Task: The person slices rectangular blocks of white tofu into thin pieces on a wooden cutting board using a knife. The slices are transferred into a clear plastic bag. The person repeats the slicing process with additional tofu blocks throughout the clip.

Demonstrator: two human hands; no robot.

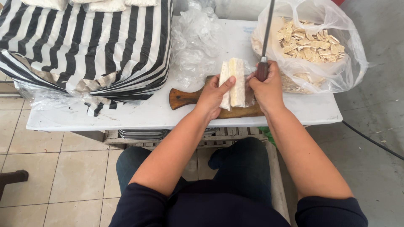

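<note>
A white table (139,113) fills the upper part of the view, standing on a floor of pale tiles (63,176). On its left part lies a big black-and-white striped bag (84,46), bulging and sagging over the table's near edge, with white packets (105,5) lying on top of it. At the table's right end sits a large clear plastic bag (336,63), open at the top and filled with small pale flat slices (307,42). Between the two bags lies a heap of crumpled clear plastic (193,42).

Near the front edge of the table, in the middle, is a brown wooden cutting board (185,98) with its handle pointing left. On the board lies a long pale block (237,82) of something soft-looking, whitish yellow, pointing away from the person; a thin slab of the same stuff leans against its left side.

The left hand (212,96) rests on the near end of the block, fingers curled around its left side and thumb stretched across the top, holding it steady. The right hand (267,86) is just beside the block on the right, closed in a fist around the dark red handle of a knife (266,38), whose long grey blade points up and away over the bag of slices.

Below the table, the person's lap in dark clothes is seen, and a stack of metal trays (143,133) on a wooden slatted shelf (176,141).
</note>
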